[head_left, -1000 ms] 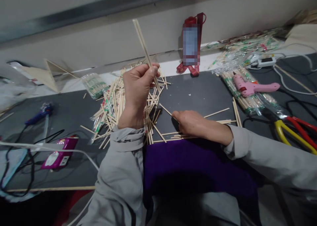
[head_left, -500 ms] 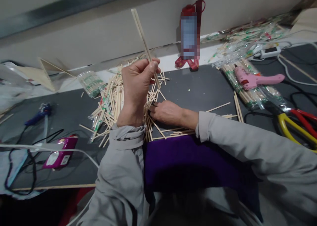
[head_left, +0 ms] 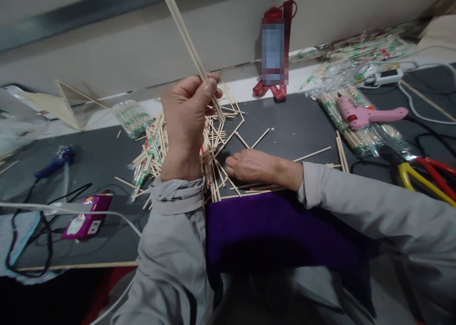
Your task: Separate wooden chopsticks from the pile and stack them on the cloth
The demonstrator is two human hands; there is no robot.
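Note:
My left hand (head_left: 192, 101) is raised over the pile, pinching a few wooden chopsticks (head_left: 185, 35) that stand tilted, upper ends leaning left. Below and behind it lies a loose heap of chopsticks (head_left: 159, 135), some with green-and-red wrapper pieces among them. My right hand (head_left: 254, 166) rests low at the heap's right side, fingers curled and pressed together; whatever they hold is hidden. Just beyond its knuckles lies a loose stick (head_left: 260, 138). More chopsticks lie beneath the wrist, by the edge of a purple cloth (head_left: 278, 230).
Wrapped chopstick packs (head_left: 131, 119) lie left; a pink glue gun (head_left: 370, 114) rests on another pack (head_left: 363, 142) at right, near yellow-and-red-handled cutters (head_left: 409, 177). A blue tool (head_left: 55, 163), magenta power adapter (head_left: 87, 215) and cables occupy the left. A red-capped bottle (head_left: 273, 14) stands behind.
My left hand has moved left and slightly up with the chopsticks. My right hand has drawn back to the right, away from the heap, and loose sticks now show beyond it.

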